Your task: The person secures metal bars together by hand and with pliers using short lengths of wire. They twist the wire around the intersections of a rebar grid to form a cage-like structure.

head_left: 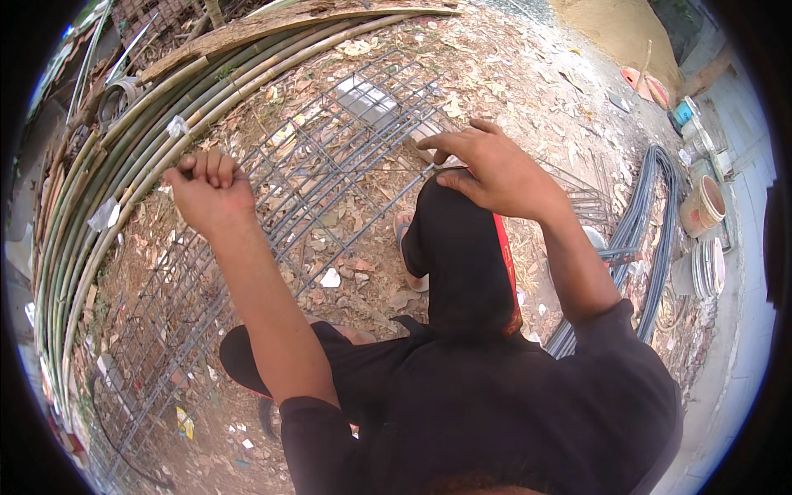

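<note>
My left hand (pixel 212 188) is raised at the left over a long steel rebar cage (pixel 332 183), its fingers curled into a fist. Whatever those fingers may hold is hidden. My right hand (pixel 499 172) rests on my raised knee (pixel 450 219), with fingers stretched forward, slightly bent, and nothing visible in them. The cage, made of long bars with square stirrups, runs from the lower left to the upper middle, in front of my feet. At its far end a grey block (pixel 367 102) shows between the bars.
Bamboo poles (pixel 124 194) lie curved along the left. On the right are a bent bundle of steel rods (pixel 662 190), a tan bucket (pixel 701 206) and stacked white buckets (pixel 700 271) beside a pale wall (pixel 755 239). Dry leaves and scraps litter the dirt ground. A sand pile (pixel 615 37) stands at the back.
</note>
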Available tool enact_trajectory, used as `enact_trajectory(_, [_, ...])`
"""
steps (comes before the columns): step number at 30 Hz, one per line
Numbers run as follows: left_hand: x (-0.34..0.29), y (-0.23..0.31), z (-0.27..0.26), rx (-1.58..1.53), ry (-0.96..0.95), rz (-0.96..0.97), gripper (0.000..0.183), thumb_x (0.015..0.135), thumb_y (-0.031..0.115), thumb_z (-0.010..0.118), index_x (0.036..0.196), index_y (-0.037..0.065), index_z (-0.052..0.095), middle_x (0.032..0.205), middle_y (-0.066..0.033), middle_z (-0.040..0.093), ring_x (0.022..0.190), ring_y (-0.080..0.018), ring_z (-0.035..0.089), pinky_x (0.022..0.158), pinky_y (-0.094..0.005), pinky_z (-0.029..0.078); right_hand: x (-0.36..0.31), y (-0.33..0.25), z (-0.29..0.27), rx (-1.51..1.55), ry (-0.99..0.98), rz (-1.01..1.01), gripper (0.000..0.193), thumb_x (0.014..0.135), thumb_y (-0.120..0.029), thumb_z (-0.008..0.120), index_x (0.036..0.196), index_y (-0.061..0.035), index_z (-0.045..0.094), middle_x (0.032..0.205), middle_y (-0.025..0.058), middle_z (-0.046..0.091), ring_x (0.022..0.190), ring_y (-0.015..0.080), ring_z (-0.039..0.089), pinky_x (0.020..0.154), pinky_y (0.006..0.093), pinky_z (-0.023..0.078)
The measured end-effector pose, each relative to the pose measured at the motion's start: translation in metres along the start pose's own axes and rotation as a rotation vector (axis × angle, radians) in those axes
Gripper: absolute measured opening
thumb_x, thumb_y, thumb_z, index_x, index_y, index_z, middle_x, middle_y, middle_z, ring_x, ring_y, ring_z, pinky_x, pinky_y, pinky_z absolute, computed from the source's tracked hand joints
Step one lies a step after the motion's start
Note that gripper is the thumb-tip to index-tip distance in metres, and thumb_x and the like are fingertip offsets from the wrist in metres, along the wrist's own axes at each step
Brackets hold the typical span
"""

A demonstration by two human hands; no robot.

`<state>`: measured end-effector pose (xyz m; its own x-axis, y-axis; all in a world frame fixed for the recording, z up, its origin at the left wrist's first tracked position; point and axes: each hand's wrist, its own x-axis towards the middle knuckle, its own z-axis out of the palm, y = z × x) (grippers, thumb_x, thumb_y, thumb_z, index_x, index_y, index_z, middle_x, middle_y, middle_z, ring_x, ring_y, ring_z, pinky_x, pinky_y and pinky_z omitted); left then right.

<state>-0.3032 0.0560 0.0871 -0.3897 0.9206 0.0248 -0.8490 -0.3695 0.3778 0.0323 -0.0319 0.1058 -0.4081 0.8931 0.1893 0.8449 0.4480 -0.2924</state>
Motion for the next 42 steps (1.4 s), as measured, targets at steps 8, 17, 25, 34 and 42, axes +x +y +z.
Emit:
enact_trajectory(8, [-0.017,-0.15,0.036,0.553,-0.807,-0.292,0.053,0.111,0.045,0.04,0.116,0.001,0.068,0.111,-0.0138,0.07,0.111,-0.0269,0.064,0.096,-0.0434,0.051,0.062,0.034,0.038,1.197,-0.025,0.149,0.039,0.099,-0.024,0.066,0.124,0.0061,0.066,0.086,0.0069,0.071,0.071,0.0124,0.067,0.056,0.0252,0.05])
enact_trajectory(17, [0.008,-0.179,-0.206,1.298,-0.185,-0.779,0.077,0.099,0.062,0.057,0.129,-0.009,0.065,0.122,-0.0239,0.069,0.12,-0.0306,0.065,0.102,-0.0393,0.05,0.025,0.127,0.246,1.013,-0.186,0.676,0.027,0.103,-0.024,0.06,0.108,-0.0012,0.074,0.072,-0.0025,0.054,0.065,0.0081,0.046,0.059,0.0279,0.038])
enact_trajectory(25, [0.03,-0.282,-0.3,1.715,-0.082,-0.98,0.061,0.089,0.045,0.074,0.106,-0.014,0.072,0.095,-0.021,0.074,0.084,-0.0288,0.071,0.074,-0.0411,0.056,-0.078,0.148,0.338,1.092,-0.344,1.215,0.032,0.101,-0.028,0.063,0.11,-0.0001,0.076,0.067,-0.0043,0.047,0.061,0.0079,0.04,0.057,0.0293,0.034])
enact_trajectory(34, [0.029,-0.281,-0.305,1.372,-0.042,-1.011,0.049,0.096,0.03,0.071,0.111,-0.017,0.067,0.107,-0.024,0.073,0.093,-0.0268,0.073,0.08,-0.0346,0.059,-0.063,0.132,0.373,1.01,-0.291,0.881,0.031,0.104,-0.016,0.054,0.127,-0.0055,0.071,0.066,-0.001,0.055,0.058,0.0097,0.05,0.057,0.0299,0.041])
enact_trajectory(42, [0.014,-0.253,-0.287,1.748,-0.246,-0.846,0.054,0.088,0.042,0.08,0.1,-0.01,0.075,0.082,-0.0174,0.074,0.08,-0.0197,0.072,0.073,-0.0325,0.055,-0.04,0.12,0.351,0.609,-0.393,0.63,0.03,0.093,-0.017,0.058,0.116,-0.013,0.076,0.087,0.0226,0.072,0.081,0.0422,0.069,0.077,0.0499,0.056])
